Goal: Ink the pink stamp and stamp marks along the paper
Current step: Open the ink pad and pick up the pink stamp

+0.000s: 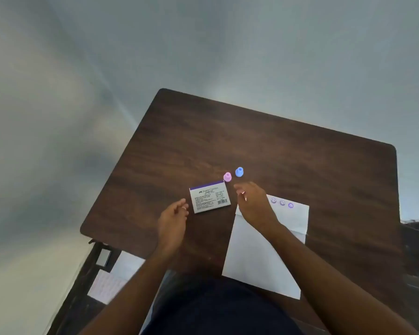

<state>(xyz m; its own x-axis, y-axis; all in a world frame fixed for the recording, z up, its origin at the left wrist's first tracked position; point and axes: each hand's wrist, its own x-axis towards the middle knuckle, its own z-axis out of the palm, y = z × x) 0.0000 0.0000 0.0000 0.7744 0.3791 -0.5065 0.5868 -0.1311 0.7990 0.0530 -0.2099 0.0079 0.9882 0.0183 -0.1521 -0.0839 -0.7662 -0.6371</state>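
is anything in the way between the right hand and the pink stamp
Nothing visible is. The right hand is open above the paper's far corner, fingertips towards the pink stamp, with only bare table between. The blue stamp stands to its right, the ink pad box to its left.

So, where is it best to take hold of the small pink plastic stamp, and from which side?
Pinch the small pink plastic stamp by its narrow upper knob, coming from above. It stands upright on its wider base, and the right hand is nearest.
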